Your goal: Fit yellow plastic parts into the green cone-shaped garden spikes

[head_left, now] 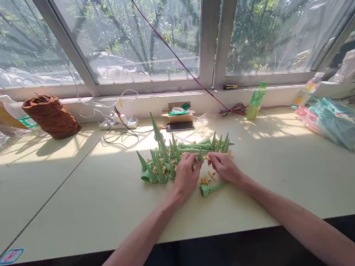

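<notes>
My left hand [187, 170] is closed on a small green plastic cone [200, 155], held upright between thumb and fingers. Close to its right side, my right hand [224, 167] pinches a small yellow plastic piece [207, 158] that points toward the cone; whether the two touch I cannot tell. Several green cones [162, 174] stand in a cluster left of my hands, with yellow pieces among them. More green cones [218, 144] and long green tubes lie behind. Below my hands are a few loose yellow pieces [204, 180] and one green tube [212, 188] with a wide slotted end.
Behind the cones are a phone [179, 126], a small open box [180, 116] and a power strip [131, 122] with cables. A brown drawstring bag [51, 116] stands at left. Toward the right are a green bottle [257, 101] and plastic bags [338, 124]. The table's front edge [222, 233] runs below my forearms.
</notes>
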A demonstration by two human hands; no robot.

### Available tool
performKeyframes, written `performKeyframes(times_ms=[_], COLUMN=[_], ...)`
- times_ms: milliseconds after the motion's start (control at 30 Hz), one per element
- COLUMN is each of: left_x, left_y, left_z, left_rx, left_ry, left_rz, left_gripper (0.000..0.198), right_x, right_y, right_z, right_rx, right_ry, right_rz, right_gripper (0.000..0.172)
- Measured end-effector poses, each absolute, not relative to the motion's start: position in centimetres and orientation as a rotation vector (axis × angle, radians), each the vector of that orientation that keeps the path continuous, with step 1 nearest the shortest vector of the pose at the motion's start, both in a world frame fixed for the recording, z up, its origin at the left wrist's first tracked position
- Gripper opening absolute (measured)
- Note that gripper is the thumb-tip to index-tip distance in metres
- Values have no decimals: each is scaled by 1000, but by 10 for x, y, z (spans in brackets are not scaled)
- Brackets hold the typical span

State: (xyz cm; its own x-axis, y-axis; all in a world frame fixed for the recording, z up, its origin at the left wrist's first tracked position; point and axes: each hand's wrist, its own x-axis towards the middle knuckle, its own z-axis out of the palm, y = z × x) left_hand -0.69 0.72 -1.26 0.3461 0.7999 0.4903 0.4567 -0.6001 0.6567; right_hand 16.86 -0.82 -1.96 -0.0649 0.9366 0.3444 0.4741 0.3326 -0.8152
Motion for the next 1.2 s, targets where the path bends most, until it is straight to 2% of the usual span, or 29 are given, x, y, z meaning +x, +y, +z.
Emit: performKeyframes(times_ms=[167, 300, 467, 1200], left_x=[-7, -8, -7, -5], left_y=[10, 11, 12, 12], left_z=[-16, -16, -18, -18], left_rx=[2210, 2226, 2277, 2380], left_ry=[1127, 1148, 1163, 1105], left_rz=[1153, 1119, 1029, 896], left_gripper=[5, 3, 6, 22], right_x=[169, 169, 168, 168], right_y=[-7, -9, -13, -8], right_z=[-22, -21, -18, -22], right_rx=[-1306, -1311, -1263, -1191], right_ry=[-1720, -1680, -1676, -1738], right_rz=[540, 499, 497, 372], right_gripper=[46, 39, 33, 34])
